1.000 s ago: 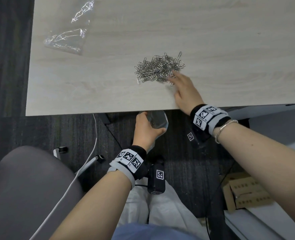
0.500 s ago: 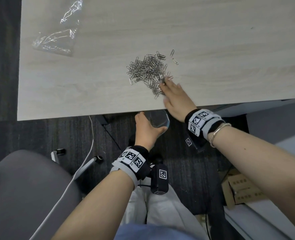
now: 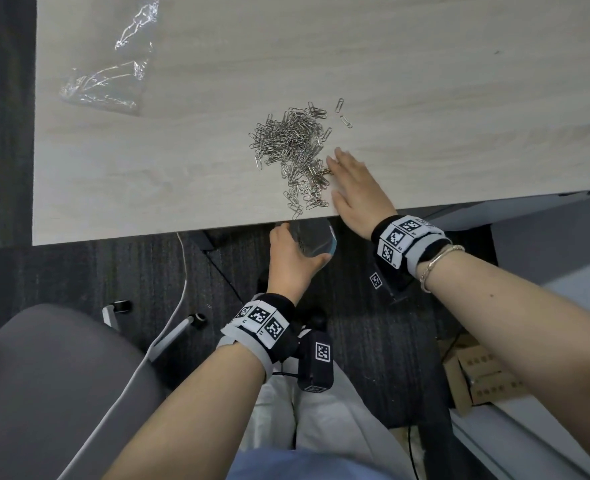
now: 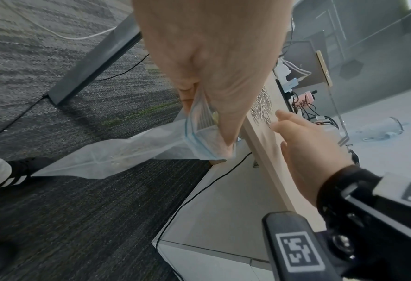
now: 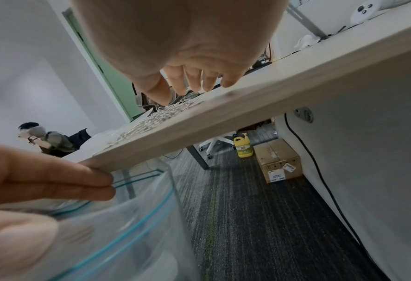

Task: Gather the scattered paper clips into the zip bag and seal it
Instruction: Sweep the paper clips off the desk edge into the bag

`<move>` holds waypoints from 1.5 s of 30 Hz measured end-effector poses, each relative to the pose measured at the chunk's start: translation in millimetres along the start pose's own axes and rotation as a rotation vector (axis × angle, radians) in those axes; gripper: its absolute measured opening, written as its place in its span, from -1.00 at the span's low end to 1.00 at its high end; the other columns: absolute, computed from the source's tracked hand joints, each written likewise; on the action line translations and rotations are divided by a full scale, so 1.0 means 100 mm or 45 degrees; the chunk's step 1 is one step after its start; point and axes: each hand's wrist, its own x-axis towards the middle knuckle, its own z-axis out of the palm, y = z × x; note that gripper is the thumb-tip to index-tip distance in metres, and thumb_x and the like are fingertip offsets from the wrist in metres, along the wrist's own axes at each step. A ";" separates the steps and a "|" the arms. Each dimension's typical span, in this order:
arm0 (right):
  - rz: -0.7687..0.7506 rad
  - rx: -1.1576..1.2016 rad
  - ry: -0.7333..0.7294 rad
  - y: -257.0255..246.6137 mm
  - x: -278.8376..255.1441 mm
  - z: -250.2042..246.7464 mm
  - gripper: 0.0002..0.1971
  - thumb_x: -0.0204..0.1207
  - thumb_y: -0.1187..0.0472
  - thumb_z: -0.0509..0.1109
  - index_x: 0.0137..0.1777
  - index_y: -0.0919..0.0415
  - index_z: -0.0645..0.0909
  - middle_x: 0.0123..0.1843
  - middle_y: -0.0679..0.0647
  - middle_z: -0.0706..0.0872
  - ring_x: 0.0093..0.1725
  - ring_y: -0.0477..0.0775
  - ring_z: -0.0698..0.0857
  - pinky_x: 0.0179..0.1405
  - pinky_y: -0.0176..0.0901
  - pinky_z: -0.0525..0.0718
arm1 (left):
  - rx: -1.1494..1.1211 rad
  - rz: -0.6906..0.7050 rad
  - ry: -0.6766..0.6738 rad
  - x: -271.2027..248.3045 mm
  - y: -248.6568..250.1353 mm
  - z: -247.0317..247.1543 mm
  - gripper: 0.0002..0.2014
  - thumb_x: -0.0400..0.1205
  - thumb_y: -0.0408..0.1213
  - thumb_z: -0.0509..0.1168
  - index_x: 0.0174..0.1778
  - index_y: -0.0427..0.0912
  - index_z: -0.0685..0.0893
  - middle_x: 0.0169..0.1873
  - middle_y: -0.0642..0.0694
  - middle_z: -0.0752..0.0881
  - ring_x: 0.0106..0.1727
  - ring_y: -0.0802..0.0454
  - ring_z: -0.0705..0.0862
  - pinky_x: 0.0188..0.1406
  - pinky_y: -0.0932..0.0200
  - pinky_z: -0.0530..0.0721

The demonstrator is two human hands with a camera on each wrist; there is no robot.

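Note:
A heap of silver paper clips (image 3: 291, 143) lies on the light wood table (image 3: 182, 188), with a trail of clips (image 3: 304, 195) reaching the front edge. My right hand (image 3: 352, 181) lies flat on the table just right of the trail, fingers straight, touching the clips. Two stray clips (image 3: 342, 112) sit at the back right of the heap. My left hand (image 3: 291, 258) holds the clear zip bag (image 3: 316, 239) with a blue seal strip (image 5: 127, 239) open just below the table edge. The bag (image 4: 132, 150) hangs down toward the floor.
A crumpled clear plastic wrapper (image 3: 109, 81) lies at the table's back left. A grey chair (image 3: 54, 386) stands at my left, a cardboard box (image 3: 480, 375) on the floor at my right. Below the table are dark carpet and cables.
My right hand has swept toward the front edge, dragging clips out of the heap into a trail that reaches the edge above the bag. The left hand stays with the bag under the edge.

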 end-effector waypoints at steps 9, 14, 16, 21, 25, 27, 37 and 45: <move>-0.089 -0.114 -0.167 -0.08 -0.19 0.14 -0.44 0.69 0.21 0.00 0.64 0.22 -0.08 0.69 0.12 -0.05 0.67 0.03 -0.09 0.62 -0.15 -0.22 | -0.042 -0.041 0.027 -0.01 0.08 -0.01 -0.36 0.30 -0.25 0.62 0.23 -0.25 0.48 0.19 -0.09 0.42 0.24 0.01 0.51 0.27 0.19 0.56; -0.046 -0.047 -0.099 -0.11 -0.29 0.17 -0.40 0.66 0.26 0.03 0.65 0.21 -0.12 0.69 0.12 -0.01 0.67 0.02 -0.05 0.62 -0.15 -0.22 | -0.065 -0.046 0.033 -0.03 0.11 -0.02 -0.38 0.33 -0.29 0.60 0.24 -0.26 0.48 0.14 -0.01 0.37 0.23 0.01 0.51 0.29 0.15 0.57; 0.001 -0.020 -0.086 -0.12 -0.30 0.15 -0.38 0.65 0.28 0.04 0.65 0.21 -0.14 0.69 0.13 -0.02 0.67 0.03 -0.06 0.62 -0.16 -0.22 | -0.061 -0.055 0.051 -0.02 0.08 -0.05 -0.38 0.32 -0.27 0.61 0.24 -0.23 0.49 0.14 -0.01 0.38 0.26 -0.03 0.52 0.31 0.09 0.58; -0.024 -0.018 -0.130 -0.20 -0.23 0.16 -0.38 0.65 0.29 0.02 0.65 0.21 -0.15 0.69 0.12 -0.05 0.67 0.01 -0.08 0.60 -0.20 -0.23 | -0.078 -0.050 0.072 -0.02 0.05 -0.10 -0.46 0.32 -0.30 0.61 0.09 -0.13 0.45 0.08 -0.02 0.39 0.17 0.02 0.53 0.01 0.57 0.53; -0.089 -0.011 -0.189 -0.30 -0.28 0.24 -0.37 0.63 0.32 0.04 0.65 0.22 -0.14 0.70 0.12 -0.06 0.67 0.00 -0.08 0.61 -0.21 -0.21 | -0.053 -0.043 0.055 -0.01 0.02 -0.08 -0.38 0.32 -0.25 0.60 0.22 -0.23 0.46 0.11 -0.06 0.39 0.28 -0.04 0.47 0.06 0.43 0.47; -0.105 0.020 -0.203 -0.34 -0.34 0.25 -0.35 0.61 0.36 0.04 0.65 0.22 -0.15 0.70 0.13 -0.05 0.67 -0.01 -0.09 0.60 -0.24 -0.22 | -0.053 -0.063 0.062 0.00 0.03 -0.07 -0.38 0.33 -0.24 0.59 0.24 -0.29 0.47 0.17 -0.12 0.43 0.29 -0.02 0.46 0.02 0.49 0.43; 0.086 0.111 -0.038 -0.31 -0.44 0.22 -0.25 0.49 0.46 0.11 0.64 0.23 -0.13 0.68 0.19 0.05 0.67 0.01 -0.01 0.62 -0.22 -0.20 | -0.100 -0.097 0.078 -0.01 0.09 -0.06 -0.28 0.34 -0.29 0.60 0.35 -0.32 0.40 0.11 0.02 0.31 0.29 -0.03 0.52 0.10 0.44 0.53; -0.016 0.178 -0.201 -0.39 -0.62 0.43 -0.26 0.53 0.39 0.08 0.65 0.07 -0.17 0.68 0.14 0.07 0.66 0.10 0.05 0.66 0.01 0.02 | -0.154 -0.031 0.050 -0.01 0.08 -0.10 -0.57 0.36 -0.32 0.56 0.01 0.00 0.49 -0.03 0.10 0.40 0.26 -0.07 0.53 0.20 0.20 0.59</move>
